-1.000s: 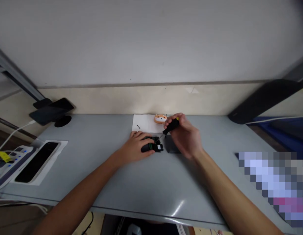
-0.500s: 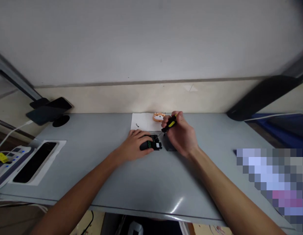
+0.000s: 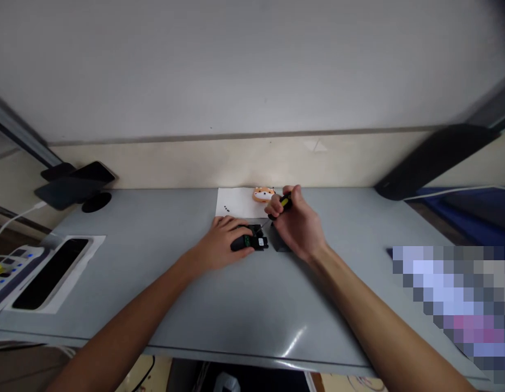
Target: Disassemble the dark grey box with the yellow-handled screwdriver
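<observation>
Right grip (image 3: 295, 226) pinching screwdriver (image 3: 281, 206), edged nearer | left grip (image 3: 223, 239) still pressing device (image 3: 250, 241)

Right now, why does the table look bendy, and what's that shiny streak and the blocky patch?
In the head view, the wide lens bows the grey table and wall edges; a white glare streak sits near the front edge; the pixelated patch at right is blurred on purpose. The left hand, the right hand and the screwdriver look soft and small.
</observation>
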Demonstrator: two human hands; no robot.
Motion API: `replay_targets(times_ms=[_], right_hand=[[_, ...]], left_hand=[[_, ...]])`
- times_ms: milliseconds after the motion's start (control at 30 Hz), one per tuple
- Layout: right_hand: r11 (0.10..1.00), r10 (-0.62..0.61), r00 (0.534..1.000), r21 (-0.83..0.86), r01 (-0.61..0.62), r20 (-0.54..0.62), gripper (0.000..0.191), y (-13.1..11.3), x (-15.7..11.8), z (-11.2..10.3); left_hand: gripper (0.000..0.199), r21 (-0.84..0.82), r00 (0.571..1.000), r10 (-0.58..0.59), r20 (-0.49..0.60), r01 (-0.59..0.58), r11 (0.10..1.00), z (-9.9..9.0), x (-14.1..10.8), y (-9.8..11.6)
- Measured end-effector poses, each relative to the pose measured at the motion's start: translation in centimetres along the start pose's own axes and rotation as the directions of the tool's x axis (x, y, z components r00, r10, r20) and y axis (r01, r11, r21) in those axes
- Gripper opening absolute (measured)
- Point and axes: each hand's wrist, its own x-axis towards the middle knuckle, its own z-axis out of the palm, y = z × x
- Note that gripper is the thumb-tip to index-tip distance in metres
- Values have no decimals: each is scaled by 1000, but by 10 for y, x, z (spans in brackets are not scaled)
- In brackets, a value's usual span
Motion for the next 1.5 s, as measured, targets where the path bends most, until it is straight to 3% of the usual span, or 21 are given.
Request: replay_targets(times_ms=[167, 300, 433, 567, 700, 1233, 1500], right_hand=[[992, -47, 996, -109, 56, 76, 23, -5, 1, -7], [999, -6, 994, -33, 9, 105, 25, -6, 1, -9], [998, -18, 997, 57, 13, 77, 33, -4, -1, -6], [999, -44, 997, -5, 45, 68, 20, -4, -3, -6], [993, -58, 994, -100, 67, 90, 23, -6, -1, -6], [996, -88, 993, 1, 89, 75, 30, 0, -4, -6], [997, -54, 995, -49, 58, 79, 31, -2, -7, -3]], left_hand=[[27, 5, 1000, -9, -7, 9, 1000, -1, 0, 1], [27, 13, 1000, -13, 7, 13, 1000, -2, 0, 3], [28, 10, 1000, -14, 5, 14, 1000, -2, 0, 2], [27, 3, 1000, -14, 4, 14, 1000, -1, 0, 2], [27, 3, 1000, -15, 9, 15, 1000, -2, 0, 2], [26, -16, 1000, -27, 2, 27, 1000, -3, 0, 5], [31, -32, 999, -32, 12, 32, 999, -4, 1, 5]])
